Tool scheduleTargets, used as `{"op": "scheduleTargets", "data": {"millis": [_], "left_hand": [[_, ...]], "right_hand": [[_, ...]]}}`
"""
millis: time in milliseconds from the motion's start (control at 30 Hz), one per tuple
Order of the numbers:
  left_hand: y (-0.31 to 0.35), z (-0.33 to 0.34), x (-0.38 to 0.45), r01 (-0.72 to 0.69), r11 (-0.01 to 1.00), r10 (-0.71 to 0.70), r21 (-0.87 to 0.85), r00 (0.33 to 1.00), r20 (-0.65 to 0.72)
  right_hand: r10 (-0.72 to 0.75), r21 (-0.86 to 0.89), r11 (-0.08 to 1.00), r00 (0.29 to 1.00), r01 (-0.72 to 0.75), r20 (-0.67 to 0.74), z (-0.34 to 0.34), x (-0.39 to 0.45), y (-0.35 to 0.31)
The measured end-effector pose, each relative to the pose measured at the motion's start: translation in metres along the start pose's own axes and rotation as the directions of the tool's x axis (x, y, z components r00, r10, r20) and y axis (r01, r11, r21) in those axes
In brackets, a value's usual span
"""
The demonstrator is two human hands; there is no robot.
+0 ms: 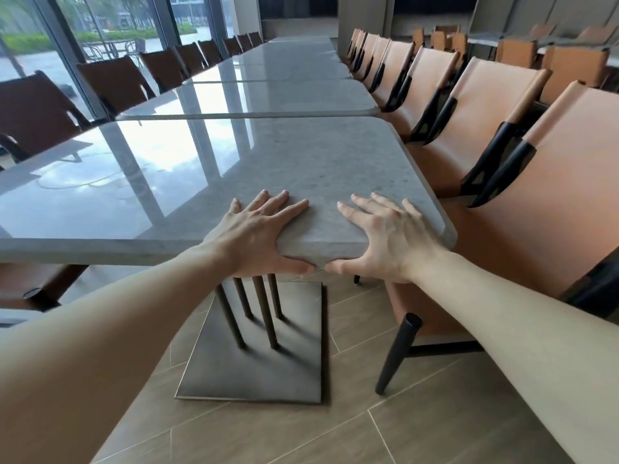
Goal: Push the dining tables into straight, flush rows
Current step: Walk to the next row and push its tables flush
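Here I see both hands clamped on the near edge of the nearest table (301, 162). The left hand (258, 236) lies with its fingers spread flat on the grey stone top and its thumb hooked under the edge; the right hand (385, 236) mirrors it just beside, fingers fanned on top, thumb curled beneath. The two thumbs almost meet under the rim. This table stands at the near end of a long row, its far edge close against the next table (268, 98), though its right side sits a little further right than that one's. Its square dark base (254, 370) rests on the tiled floor. Orange chairs (502, 128) line the right side, dark brown chairs (114, 82) the left.
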State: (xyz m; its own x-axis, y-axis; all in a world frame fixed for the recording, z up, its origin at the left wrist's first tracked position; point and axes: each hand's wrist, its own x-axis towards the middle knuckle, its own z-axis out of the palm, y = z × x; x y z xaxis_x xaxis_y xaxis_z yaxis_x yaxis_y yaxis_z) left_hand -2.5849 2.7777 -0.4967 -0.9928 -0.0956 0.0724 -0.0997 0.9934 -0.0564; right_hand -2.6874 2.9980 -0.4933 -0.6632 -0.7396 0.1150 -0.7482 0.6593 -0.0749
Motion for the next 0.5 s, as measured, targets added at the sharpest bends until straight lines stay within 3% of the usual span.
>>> {"op": "scheduleTargets", "data": {"millis": [500], "left_hand": [[-0.0010, -0.0046, 0.0030, 0.003, 1.000, -0.003, 0.010, 1.000, 0.025]], "right_hand": [[-0.017, 0.027, 1.000, 0.998, 0.015, 0.063, -0.0058, 0.0071, 0.0046]]}}
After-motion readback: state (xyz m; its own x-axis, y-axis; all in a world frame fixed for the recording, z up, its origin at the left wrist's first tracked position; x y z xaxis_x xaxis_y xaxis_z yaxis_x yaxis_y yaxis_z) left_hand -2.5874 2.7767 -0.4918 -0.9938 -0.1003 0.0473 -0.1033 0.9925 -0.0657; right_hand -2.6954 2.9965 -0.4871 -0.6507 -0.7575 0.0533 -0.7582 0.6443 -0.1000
